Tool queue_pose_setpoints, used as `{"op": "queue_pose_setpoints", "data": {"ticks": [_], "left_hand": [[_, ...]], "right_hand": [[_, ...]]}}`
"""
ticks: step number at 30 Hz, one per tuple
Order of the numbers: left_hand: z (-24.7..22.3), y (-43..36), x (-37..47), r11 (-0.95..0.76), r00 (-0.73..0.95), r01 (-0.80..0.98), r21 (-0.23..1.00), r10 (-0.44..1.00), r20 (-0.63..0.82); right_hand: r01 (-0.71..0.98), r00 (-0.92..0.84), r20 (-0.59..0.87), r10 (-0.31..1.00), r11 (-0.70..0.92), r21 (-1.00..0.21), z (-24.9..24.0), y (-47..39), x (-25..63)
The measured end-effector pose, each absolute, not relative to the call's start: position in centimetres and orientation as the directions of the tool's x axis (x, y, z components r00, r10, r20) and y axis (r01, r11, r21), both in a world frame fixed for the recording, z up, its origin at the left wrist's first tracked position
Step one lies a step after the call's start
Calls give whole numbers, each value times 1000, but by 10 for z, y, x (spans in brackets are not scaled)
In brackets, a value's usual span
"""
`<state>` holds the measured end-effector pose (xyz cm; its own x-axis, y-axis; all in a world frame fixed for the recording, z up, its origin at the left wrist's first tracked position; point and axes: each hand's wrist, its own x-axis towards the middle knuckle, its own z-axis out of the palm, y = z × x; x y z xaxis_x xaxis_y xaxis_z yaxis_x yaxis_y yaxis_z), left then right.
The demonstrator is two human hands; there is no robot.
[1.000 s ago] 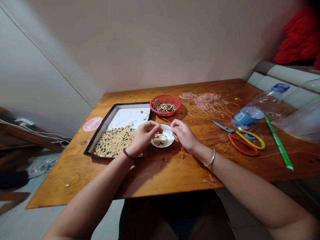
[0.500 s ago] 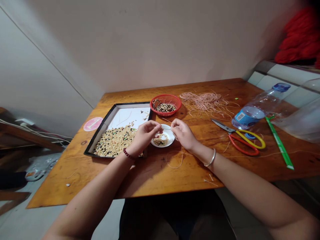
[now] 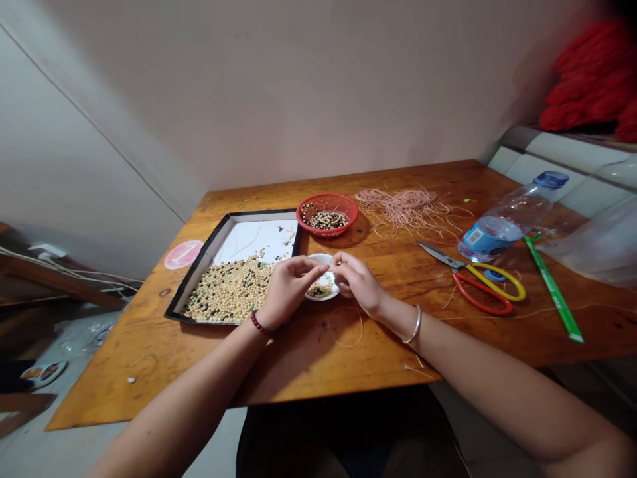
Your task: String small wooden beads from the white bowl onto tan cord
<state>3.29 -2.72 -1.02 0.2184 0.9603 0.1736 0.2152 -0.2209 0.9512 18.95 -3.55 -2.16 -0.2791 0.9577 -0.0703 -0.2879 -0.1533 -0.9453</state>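
Observation:
Over a small white dish [image 3: 324,260] holding pale and dark beads, my two hands meet at the fingertips. My left hand [image 3: 293,284] is closed in a pinch, a dark red bead bracelet on its wrist. My right hand [image 3: 357,281], below a silver bangle, is also pinched shut. What lies between the fingers is too small to make out. A thin pink cord [image 3: 362,325] loops on the table under my right hand. The black-rimmed tray [image 3: 199,260] of loose beads is left of the dish. Behind the dish is a red basket [image 3: 328,232] with strung beads.
On the wooden table [image 3: 279,382] lie a tangle of pink cord [image 3: 405,207], scissors [image 3: 485,289] with red and yellow handles, a water bottle [image 3: 490,238] and a green strip [image 3: 555,289]. A pink round label [image 3: 182,255] is beside the tray. Red yarn [image 3: 592,79] sits at back right.
My hands have come together, closing the gap between their fingertips. The thin strand that stretched between them no longer shows. The whole view has shifted slightly.

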Motion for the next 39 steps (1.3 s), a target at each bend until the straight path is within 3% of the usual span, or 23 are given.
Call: {"op": "queue_pose_setpoints", "data": {"ticks": [5,10,13,16,18,21,22,26,29,35,39], "left_hand": [[-5,-37,33,-381,198,301,874,922,333],[8,-37,33,-301,147,396,867,953,264],[27,-20,37,-351,131,451,821,935,328],[47,25,48,-457,276,554,696,889,364],[53,68,59,-486,372,680,548,874,313],[47,132,76,-468,466,835,288,881,81],[42,151,81,-465,477,847,259,879,20],[20,199,96,-438,473,877,198,859,-196],[9,215,100,-435,466,885,167,840,-278],[3,217,100,-429,462,887,170,823,-331],[11,214,96,-444,489,870,217,834,-256]], "right_hand": [[-327,-409,-79,909,-227,-917,-15,-39,188],[-403,-575,-103,811,-391,-827,-21,-30,196],[-480,-537,-172,826,-467,-743,-21,-25,198],[-508,-451,-268,851,-492,-707,-19,-24,197],[-495,-455,-289,842,-509,-704,-18,-24,197],[-467,-517,-282,808,-542,-698,-17,-24,197],[-464,-526,-278,803,-546,-698,-17,-23,198],[-470,-510,-283,812,-539,-699,-17,-19,199],[-490,-506,-280,816,-538,-685,-15,-17,199],[-496,-508,-276,816,-539,-680,-6,-18,201],[-504,-522,-264,811,-543,-672,-4,-20,201]]}}
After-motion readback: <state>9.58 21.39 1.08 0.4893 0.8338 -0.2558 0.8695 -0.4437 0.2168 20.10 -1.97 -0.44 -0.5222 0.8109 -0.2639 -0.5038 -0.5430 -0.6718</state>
